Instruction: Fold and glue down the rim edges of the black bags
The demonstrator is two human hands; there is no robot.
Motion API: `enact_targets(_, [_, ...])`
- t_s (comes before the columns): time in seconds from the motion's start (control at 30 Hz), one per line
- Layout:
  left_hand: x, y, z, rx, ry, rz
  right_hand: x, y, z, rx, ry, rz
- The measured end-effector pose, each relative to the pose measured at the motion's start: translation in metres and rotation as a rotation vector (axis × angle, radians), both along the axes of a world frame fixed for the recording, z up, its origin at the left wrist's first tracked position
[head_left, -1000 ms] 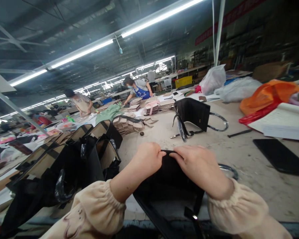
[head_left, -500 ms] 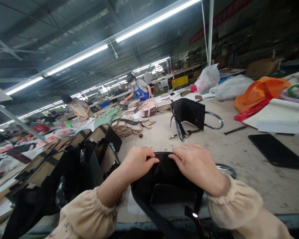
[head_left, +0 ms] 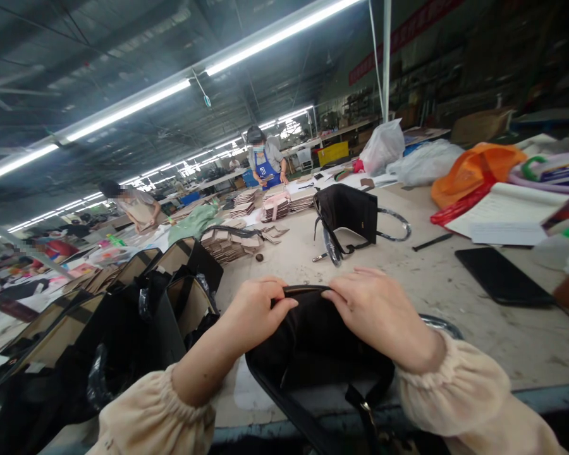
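A black bag [head_left: 332,347] lies at the near edge of the work table, its mouth towards me and a strap with a metal buckle hanging over the edge. My left hand [head_left: 260,313] pinches the bag's far rim between thumb and fingers. A short way to the right, my right hand [head_left: 374,309] grips the same rim, thumb inside. Between the two hands a strip of the rim's edge shows. Part of a plastic-wrapped handle [head_left: 440,325] pokes out beyond my right wrist.
Another black bag [head_left: 348,218] stands farther back. Several black bags with tan linings [head_left: 183,303] crowd the left. At right lie a phone [head_left: 502,275], an open notebook [head_left: 507,212] and an orange plastic bag [head_left: 469,174]. Stacked tan pieces [head_left: 227,243] sit beyond. A person in a blue apron [head_left: 265,167] stands farther off.
Both hands keep hold of the bag's rim, and more of its edge now shows between them. The view has turned slightly right. The person in the blue apron stands more upright.
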State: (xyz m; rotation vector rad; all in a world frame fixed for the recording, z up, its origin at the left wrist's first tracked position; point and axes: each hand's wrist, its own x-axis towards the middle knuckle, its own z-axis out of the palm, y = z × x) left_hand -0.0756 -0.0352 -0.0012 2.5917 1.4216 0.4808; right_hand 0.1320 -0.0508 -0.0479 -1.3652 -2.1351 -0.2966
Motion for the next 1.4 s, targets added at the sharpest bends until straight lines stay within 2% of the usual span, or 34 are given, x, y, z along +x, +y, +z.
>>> enact_targets(0.17, [0.003, 0.006, -0.001, 0.054, 0.119, 0.061, 0.001, -0.002, 0.001, -0.019, 0.013, 0.002])
enact_targets(0.57, [0.013, 0.012, 0.0, 0.036, 0.178, 0.176, 0.002, 0.0, -0.001, -0.065, 0.012, -0.008])
enact_targets(1.03, [0.015, 0.01, -0.001, 0.072, 0.235, 0.228, 0.001, -0.002, -0.001, -0.061, -0.015, -0.026])
enact_targets(1.27, [0.012, 0.004, -0.003, 0.075, 0.209, 0.216, -0.007, -0.011, 0.008, -0.102, -0.029, 0.011])
enact_targets(1.4, [0.011, 0.001, -0.004, 0.092, 0.195, 0.228, -0.016, -0.011, 0.007, -0.117, 0.021, -0.048])
